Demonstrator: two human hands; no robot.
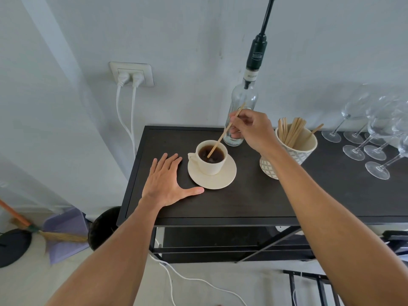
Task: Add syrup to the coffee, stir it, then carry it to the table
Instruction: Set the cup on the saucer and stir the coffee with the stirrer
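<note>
The stirring step is under way: the right hand (251, 131) is pinching a thin wooden stir stick (223, 134) near its top between thumb and fingers (234, 119), and the stick is slanting down and to the left into the coffee cup (209, 157), its lower end sitting in the dark coffee. The cup is standing on its saucer (213, 176) toward the left end of the dark surface (242, 202), with the syrup bottle (241, 107) just behind it and the patterned pot of spare sticks (291, 151) to its right. The left hand (167, 182) is lying flat on the surface with fingers spread, its thumb tip reaching to the saucer's rim (whether it is actually touching is hard to tell), holding nothing. To stir well, I judge, the tip should be sweeping small circles low in the cup and staying off the wall, since the cup looks fairly full and a wide stroke could slop coffee into the saucer. The left thumb seems well placed for steadying the saucer if it slides. The wine glasses (375, 140) are standing well apart to the right, out of the way.
</note>
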